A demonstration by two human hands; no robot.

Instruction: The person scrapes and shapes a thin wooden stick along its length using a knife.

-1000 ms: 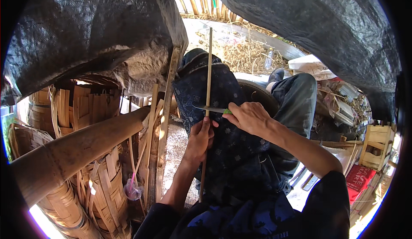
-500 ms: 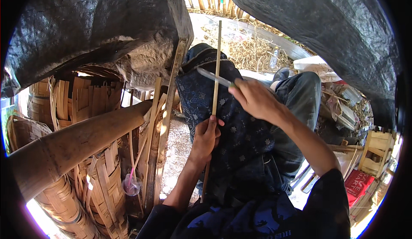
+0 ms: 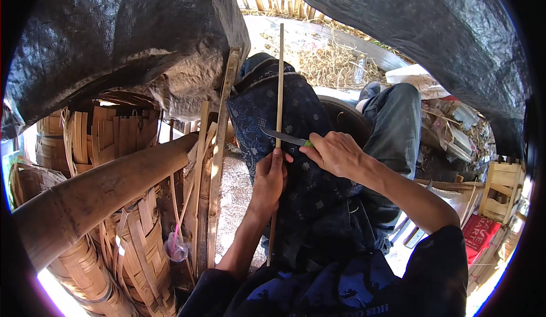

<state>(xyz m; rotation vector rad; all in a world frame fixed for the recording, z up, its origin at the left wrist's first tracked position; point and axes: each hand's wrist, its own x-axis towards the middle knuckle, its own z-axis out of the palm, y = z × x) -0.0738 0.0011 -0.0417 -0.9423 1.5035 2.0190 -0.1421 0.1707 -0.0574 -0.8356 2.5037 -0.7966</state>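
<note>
A long, thin bamboo strip (image 3: 280,78) runs lengthwise over my lap, its far end beyond my knee. My left hand (image 3: 271,176) is closed around it near the middle, thumb on top. My right hand (image 3: 335,153) grips a knife by its green handle. The knife blade (image 3: 284,137) lies across the strip, just beyond my left thumb, its tip pointing left. Under the strip, a dark blue patterned cloth (image 3: 310,175) covers my leg. My right fingers hide most of the handle.
On the left, a thick bamboo pole (image 3: 102,189) slants in above woven bamboo baskets (image 3: 128,254). A plastic cup (image 3: 177,247) with a pink straw hangs beside upright slats. Dark tarpaulins (image 3: 421,21) drape overhead. A red bag (image 3: 479,236) and a small wooden crate (image 3: 501,189) lie at right.
My right hand has drawn the knife back along the strip toward my left hand. My left hand keeps its hold on the strip. The view has shifted slightly.
</note>
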